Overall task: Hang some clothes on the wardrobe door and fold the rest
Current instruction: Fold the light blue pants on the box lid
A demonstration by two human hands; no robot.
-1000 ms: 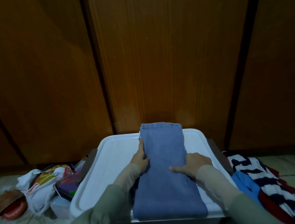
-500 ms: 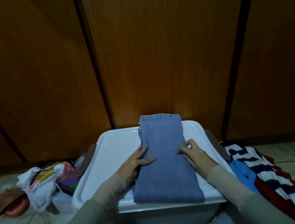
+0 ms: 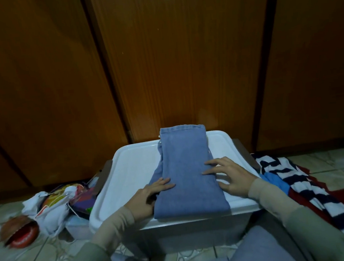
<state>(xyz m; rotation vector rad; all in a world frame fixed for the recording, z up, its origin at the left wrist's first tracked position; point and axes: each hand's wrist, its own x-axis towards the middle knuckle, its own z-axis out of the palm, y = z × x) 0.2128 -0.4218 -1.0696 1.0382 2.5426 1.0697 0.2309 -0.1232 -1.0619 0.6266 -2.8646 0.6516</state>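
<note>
Denim-blue folded trousers [image 3: 186,170] lie lengthwise on the white lid of a plastic storage box [image 3: 129,171], between the two hands and running from the near edge of the lid to just past its far edge, where the folded end overhangs toward the wooden wardrobe doors [image 3: 182,67]. The left hand [image 3: 151,191] rests at the left edge of the trousers, its fingers straight and laid flat, with the fingertips on top of the cloth. The right hand [image 3: 231,176] is spread wide, fingers apart; its index and middle fingertips touch the right edge of the trousers while the palm and the other fingers lie on the lid just beside it. Neither hand grips or pinches the cloth.

To the right of the right hand, on the tiled floor [image 3: 22,258], lies a heap of clothes: a navy-and-white striped garment [image 3: 285,172] with red parts, and a bright blue piece [image 3: 275,181] tucked against the box. To the left of the left hand, beside the box, sit a white bag [image 3: 51,211] with colourful contents and, farther left, a reddish round object [image 3: 19,231], blurred.
</note>
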